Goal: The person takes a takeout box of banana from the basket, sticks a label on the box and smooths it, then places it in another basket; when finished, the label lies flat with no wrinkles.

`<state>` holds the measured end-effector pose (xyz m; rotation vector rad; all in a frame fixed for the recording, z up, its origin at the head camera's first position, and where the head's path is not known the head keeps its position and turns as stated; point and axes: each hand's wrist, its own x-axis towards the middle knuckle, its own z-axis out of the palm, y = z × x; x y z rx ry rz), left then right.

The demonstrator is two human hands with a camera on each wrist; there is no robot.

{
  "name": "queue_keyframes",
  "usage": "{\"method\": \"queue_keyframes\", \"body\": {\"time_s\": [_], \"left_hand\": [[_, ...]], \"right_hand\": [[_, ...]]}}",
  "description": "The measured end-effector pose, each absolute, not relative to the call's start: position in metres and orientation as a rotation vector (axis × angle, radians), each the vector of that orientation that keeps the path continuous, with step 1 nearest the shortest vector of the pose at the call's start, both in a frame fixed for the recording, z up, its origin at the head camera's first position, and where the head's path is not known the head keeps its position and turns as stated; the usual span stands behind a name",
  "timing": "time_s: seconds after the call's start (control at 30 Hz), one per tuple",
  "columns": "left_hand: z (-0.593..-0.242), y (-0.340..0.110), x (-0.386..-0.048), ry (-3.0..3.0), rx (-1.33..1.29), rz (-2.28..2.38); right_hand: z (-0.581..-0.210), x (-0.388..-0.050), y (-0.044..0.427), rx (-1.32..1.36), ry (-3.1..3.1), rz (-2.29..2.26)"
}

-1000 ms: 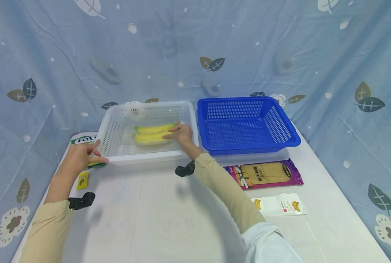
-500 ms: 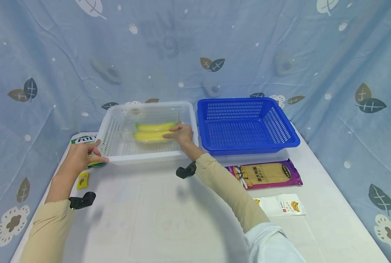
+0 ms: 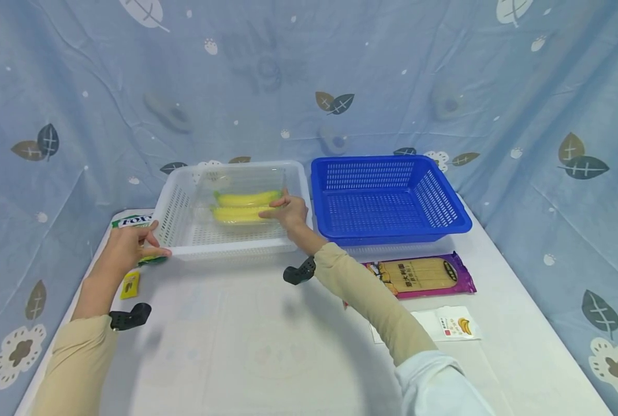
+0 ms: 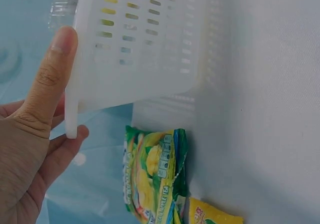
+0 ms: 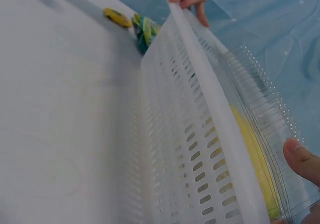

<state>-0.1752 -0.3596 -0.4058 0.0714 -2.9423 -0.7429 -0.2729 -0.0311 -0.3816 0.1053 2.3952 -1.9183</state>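
Note:
My left hand (image 3: 132, 245) grips the front left corner of the white basket (image 3: 236, 248); in the left wrist view the thumb of that hand (image 4: 40, 124) lies on one side of the rim (image 4: 72, 94) and fingers on the other. Inside the basket, a clear plastic box (image 3: 241, 182) holds yellow bananas (image 3: 244, 214). My right hand (image 3: 290, 216) holds the box by its right end. In the right wrist view, the box (image 5: 257, 92) stands above the basket's rim, with the thumb of my right hand (image 5: 304, 164) against it.
A blue basket (image 3: 379, 240) stands right of the white one. Nearer me lie a purple noodle packet (image 3: 428, 274) and a white banana-print packet (image 3: 457, 323). On the left are a green packet (image 3: 132, 221) and a small yellow packet (image 3: 130, 285).
My right hand and the clear box with the bananas have shifted slightly to the right, and the box's far edge shows more clearly. My left hand has stayed at the basket's corner.

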Motion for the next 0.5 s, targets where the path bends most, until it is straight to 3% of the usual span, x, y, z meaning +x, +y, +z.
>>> {"method": "queue_keyframes", "body": {"time_s": [0.5], "left_hand": [[-0.403,-0.356,-0.172,-2.921,0.037,-0.710]], "right_hand": [[-0.373,-0.261,-0.030,0.071,2.402,-1.917]]}}
